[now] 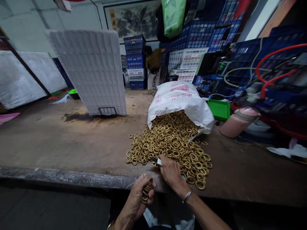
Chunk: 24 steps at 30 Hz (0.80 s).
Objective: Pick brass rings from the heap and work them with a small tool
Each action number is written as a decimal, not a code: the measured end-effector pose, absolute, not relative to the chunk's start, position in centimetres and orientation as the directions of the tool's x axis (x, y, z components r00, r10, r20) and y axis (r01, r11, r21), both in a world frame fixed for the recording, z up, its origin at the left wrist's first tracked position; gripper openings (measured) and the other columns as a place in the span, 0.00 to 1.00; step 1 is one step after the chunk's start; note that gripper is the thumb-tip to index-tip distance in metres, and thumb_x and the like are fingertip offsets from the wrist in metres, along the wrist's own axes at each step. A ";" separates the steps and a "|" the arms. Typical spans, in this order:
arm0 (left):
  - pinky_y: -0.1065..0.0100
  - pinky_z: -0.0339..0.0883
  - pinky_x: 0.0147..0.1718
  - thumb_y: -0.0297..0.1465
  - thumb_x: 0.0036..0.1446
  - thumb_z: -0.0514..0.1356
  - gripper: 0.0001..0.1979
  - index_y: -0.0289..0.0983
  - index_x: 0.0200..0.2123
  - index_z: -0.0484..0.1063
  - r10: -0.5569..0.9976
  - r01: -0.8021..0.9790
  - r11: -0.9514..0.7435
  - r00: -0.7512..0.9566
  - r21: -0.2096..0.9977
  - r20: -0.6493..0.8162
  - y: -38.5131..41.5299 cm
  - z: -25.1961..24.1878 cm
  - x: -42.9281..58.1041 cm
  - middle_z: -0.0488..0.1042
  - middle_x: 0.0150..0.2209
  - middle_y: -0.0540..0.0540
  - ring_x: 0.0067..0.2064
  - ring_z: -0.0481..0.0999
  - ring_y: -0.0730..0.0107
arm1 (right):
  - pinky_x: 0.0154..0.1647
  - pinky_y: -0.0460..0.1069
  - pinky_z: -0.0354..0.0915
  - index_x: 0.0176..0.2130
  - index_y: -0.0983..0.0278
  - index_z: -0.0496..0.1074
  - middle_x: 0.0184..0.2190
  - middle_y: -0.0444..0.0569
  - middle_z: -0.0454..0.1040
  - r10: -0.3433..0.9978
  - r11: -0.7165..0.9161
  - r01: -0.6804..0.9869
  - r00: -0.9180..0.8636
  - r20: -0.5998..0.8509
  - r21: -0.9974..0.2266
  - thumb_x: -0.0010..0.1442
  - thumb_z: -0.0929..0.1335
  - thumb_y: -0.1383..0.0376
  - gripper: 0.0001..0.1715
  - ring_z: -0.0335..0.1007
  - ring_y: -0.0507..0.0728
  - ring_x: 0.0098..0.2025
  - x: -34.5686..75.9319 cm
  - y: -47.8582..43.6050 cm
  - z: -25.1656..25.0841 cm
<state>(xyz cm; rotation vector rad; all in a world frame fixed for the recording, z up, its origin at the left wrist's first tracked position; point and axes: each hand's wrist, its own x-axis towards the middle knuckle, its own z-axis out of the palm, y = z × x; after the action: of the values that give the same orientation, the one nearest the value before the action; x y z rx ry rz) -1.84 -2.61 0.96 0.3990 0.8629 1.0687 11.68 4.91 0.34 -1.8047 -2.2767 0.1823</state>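
Note:
A large heap of gold-coloured rings [165, 140] spills from the mouth of a white woven sack [176, 95] lying on the table. My left hand [141, 193] is closed around a short stack of these rings, just in front of the table's near edge. At the front of the heap, my right hand [171, 172] grips a small tool [157, 160] with a dark tip and a white part. Its tip touches or hovers over the nearest rings; which, I cannot tell. The tool's exact kind is unclear. A silver bracelet circles my right wrist.
A pale ribbed panel [91, 70] stands upright on the wooden table [48, 140]. To the right are a pink bottle [238, 123], a green tray [218, 109] and red hoses. Stacked crates [135, 62] and a person [153, 65] are at the back.

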 end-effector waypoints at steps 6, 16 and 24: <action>0.79 0.47 0.13 0.35 0.49 0.57 0.12 0.36 0.36 0.64 0.872 -0.632 0.474 0.242 0.613 -0.424 -2.3 0.7 -2.2 0.67 0.24 0.51 0.17 0.62 0.82 | 0.28 0.45 0.49 0.37 0.62 0.67 0.31 0.47 0.73 0.963 0.264 0.902 -0.228 0.143 -0.342 0.49 0.59 0.75 0.15 0.66 0.52 0.30 12.1 5.0 0.6; 0.80 0.45 0.13 0.36 0.43 0.62 0.13 0.34 0.28 0.64 0.902 -0.583 0.409 0.145 0.702 -0.406 -0.1 1.5 -1.7 0.68 0.27 0.50 0.18 0.60 0.84 | 0.25 0.43 0.53 0.23 0.63 0.59 0.19 0.39 0.59 0.974 0.192 0.539 -0.207 0.091 -0.820 0.58 0.55 0.54 0.19 0.53 0.49 0.23 12.6 5.4 1.1; 0.78 0.47 0.11 0.45 0.44 0.58 0.17 0.35 0.27 0.68 0.949 -0.114 0.299 -0.073 0.947 -0.308 1.4 0.7 -1.2 0.58 0.10 0.58 0.11 0.53 0.81 | 0.26 0.44 0.51 0.24 0.63 0.59 0.20 0.39 0.58 0.936 0.211 0.529 -0.353 0.014 -0.822 0.59 0.55 0.57 0.17 0.53 0.49 0.24 12.4 3.7 2.2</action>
<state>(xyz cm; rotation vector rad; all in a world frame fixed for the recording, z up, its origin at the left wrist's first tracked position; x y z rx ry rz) -1.16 1.39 0.73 0.8627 1.3297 1.0875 12.38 3.71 2.20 -1.3517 -1.9688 1.0197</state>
